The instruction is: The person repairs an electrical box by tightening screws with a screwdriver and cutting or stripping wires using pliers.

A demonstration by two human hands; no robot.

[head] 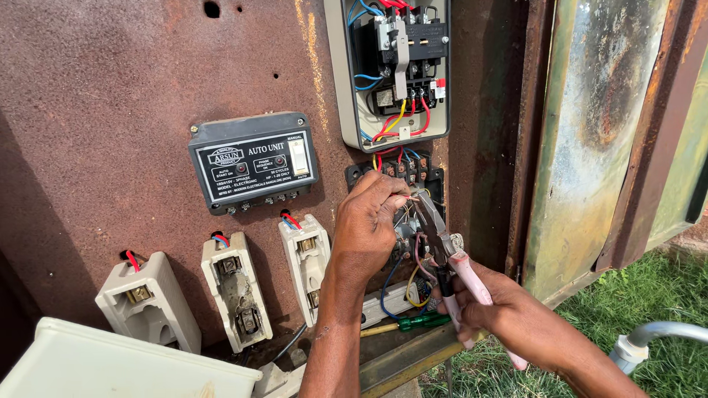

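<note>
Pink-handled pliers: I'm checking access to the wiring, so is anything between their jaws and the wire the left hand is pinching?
Nothing visible does. The pink-handled pliers in the right hand already reach the thin red wire pinched by the left hand; other loose wires hang below.

1. Left hand, centre frame, pinches thin wire ends below black terminal block.
2. Right hand, lower right, grips pink-handled pliers; jaws meet the wire ends.
3. Black control unit and three white fuse holders on rusty panel, left.
4. Green screwdriver lies on ledge below.
</note>
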